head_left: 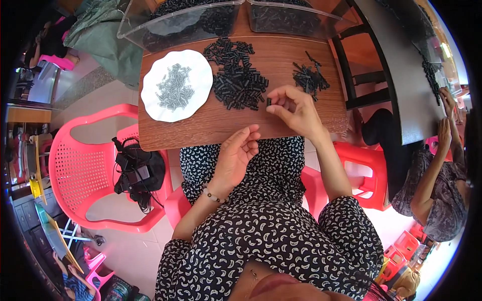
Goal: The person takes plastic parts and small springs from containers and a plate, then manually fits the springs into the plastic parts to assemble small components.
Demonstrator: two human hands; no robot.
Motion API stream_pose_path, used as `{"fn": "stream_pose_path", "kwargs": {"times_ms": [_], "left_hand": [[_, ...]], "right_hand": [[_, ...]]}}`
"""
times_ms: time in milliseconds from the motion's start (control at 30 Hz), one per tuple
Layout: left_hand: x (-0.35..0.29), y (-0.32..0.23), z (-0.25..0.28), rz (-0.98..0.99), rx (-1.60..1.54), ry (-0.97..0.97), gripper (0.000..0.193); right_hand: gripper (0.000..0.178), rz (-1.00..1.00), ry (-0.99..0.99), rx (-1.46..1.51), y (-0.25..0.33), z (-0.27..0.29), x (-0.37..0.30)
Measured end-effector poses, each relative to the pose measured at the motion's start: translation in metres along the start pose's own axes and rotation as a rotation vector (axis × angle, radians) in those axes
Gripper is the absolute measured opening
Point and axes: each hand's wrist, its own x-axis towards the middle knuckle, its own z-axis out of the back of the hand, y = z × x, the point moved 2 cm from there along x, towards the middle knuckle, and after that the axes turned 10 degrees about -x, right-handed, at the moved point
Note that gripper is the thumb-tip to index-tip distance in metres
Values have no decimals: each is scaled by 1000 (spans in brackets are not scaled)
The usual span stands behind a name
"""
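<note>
Hands (299, 114) apart, black piece (268, 102) between right fingertips (271, 109)

Bright white light is flooding the far right rim, while the left edge is looking dimmer and softer. The white plate (151, 95) is gleaming, nearly washing out in places. The wooden table (173, 134) is catching fairly even light, and the small black pieces (238, 88) are merging into a dark mass. The lens is bowing straight edges, and black is swallowing the corners.
</note>
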Motion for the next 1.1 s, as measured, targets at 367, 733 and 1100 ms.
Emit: {"fn": "stream_pose_path", "kwargs": {"times_ms": [367,733,1100], "left_hand": [[-3,-1,-14,-62,58,85,34],[-2,1,-4,-21,-11,62,26],[-6,-1,-3,-166,144,26,29]], "right_hand": [[20,220,38,50,32,-24,-27],[26,407,11,-160,35,-23,-27],[26,363,71,-181,42,-23,-24]]}}
